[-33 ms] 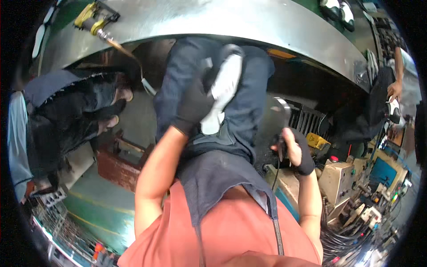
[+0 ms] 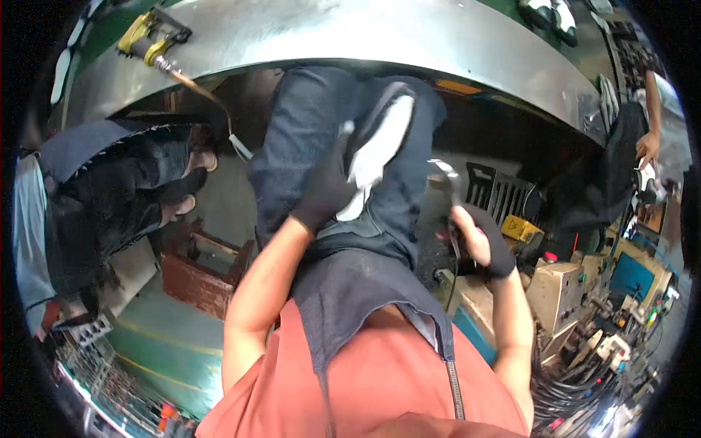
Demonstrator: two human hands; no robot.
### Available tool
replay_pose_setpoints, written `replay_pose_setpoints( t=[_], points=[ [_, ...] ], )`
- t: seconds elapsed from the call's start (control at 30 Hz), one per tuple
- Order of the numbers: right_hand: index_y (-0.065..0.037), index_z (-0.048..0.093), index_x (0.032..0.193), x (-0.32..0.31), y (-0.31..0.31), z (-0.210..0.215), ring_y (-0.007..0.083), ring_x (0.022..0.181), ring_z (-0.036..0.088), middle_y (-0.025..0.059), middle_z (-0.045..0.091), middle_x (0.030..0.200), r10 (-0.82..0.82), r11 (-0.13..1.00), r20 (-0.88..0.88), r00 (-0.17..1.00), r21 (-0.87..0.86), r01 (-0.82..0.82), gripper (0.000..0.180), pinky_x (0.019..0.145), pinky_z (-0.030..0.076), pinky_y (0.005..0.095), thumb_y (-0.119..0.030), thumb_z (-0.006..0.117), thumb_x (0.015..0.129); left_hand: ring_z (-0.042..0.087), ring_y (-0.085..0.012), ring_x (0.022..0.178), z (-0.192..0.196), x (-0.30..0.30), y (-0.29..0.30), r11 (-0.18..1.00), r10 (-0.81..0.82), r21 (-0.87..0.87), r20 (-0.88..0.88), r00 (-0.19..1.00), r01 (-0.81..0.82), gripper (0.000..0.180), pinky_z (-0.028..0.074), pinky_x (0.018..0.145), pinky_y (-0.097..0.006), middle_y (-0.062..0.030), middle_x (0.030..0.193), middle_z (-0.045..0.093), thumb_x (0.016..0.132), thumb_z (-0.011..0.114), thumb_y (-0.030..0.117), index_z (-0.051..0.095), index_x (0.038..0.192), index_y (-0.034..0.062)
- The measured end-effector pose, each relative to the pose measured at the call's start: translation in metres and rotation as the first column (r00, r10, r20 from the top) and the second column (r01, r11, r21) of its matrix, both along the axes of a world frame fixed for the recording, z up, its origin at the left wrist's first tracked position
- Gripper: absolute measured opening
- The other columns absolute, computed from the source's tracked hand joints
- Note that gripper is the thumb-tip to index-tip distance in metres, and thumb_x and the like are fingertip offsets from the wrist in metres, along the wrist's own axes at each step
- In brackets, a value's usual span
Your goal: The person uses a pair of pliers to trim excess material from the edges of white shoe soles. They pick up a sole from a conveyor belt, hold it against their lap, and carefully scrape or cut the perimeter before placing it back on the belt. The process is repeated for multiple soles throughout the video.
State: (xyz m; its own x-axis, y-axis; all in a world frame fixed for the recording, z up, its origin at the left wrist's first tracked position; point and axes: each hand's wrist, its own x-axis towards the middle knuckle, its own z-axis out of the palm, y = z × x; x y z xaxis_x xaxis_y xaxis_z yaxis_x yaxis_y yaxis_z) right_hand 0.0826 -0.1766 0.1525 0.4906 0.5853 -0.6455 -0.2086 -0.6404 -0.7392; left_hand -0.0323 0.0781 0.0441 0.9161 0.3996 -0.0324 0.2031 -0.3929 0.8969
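A white and black shoe (image 2: 388,135) lies slanted across my thighs, its dark end pointing away from me. My left hand (image 2: 326,187), in a black glove, grips its left side; the fingers are partly hidden and blurred. To the right of my lap, apart from the shoe, my right hand (image 2: 478,241) is closed around a hand tool with a curved shiny metal head (image 2: 447,175). The glove on that hand leaves the fingertips bare. Motion blur hides the tool's exact kind.
Ahead runs a metal bench (image 2: 350,33) with a yellow and black air tool (image 2: 150,38) and its hose. A brown wooden stool (image 2: 201,274) and a seated person's legs (image 2: 124,171) are at left. Machinery (image 2: 558,296) stands at right, near another person's hand (image 2: 647,148) on a shoe.
The shoe and my left hand have shifted slightly to the right. My right hand has moved a little left, and the tool's head now tilts further left, toward the shoe.
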Motion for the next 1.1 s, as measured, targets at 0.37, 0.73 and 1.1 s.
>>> replay_pose_setpoints(
  t=[0.37,0.73,1.1],
  points=[
    [-0.004,0.061,0.077,0.045,0.109,-0.046,0.03,0.063,0.064,0.0133,0.062,0.069,0.748,0.445,0.664,0.02,-0.478,-0.757,0.033,0.052,0.048,0.0423,-0.036,0.056,0.085,0.051,-0.0239,0.113,-0.02,-0.013,-0.018,0.946,-0.308,0.101,-0.022,0.951,0.309,0.068,0.041,0.096,-0.036,-0.0183,0.127,0.05,0.088,0.053,0.031,0.026,0.138,-0.0042],
    [-0.002,0.063,0.08,0.078,0.095,-0.013,0.0356,0.065,0.061,0.0187,0.062,0.07,0.889,0.437,0.274,0.367,-0.27,-0.858,0.045,0.064,0.048,0.0431,-0.038,0.042,0.095,0.051,-0.031,0.114,0.014,-0.016,-0.015,0.971,0.177,0.187,-0.161,0.971,-0.146,0.058,0.041,0.096,-0.036,-0.0241,0.127,0.049,0.087,0.059,0.021,0.036,0.132,-0.0068],
    [-0.001,0.063,0.077,0.08,0.102,-0.026,0.029,0.055,0.057,0.018,0.059,0.065,0.76,0.634,0.234,0.606,-0.064,-0.771,0.051,0.057,0.046,0.0369,-0.042,0.039,0.096,0.063,-0.0366,0.084,0.016,0.017,0.033,0.906,0.266,0.336,0.026,0.964,-0.259,0.026,0.05,0.069,-0.038,-0.0206,0.093,0.065,0.084,0.062,0.021,0.065,0.101,0.0013]
  ],
)
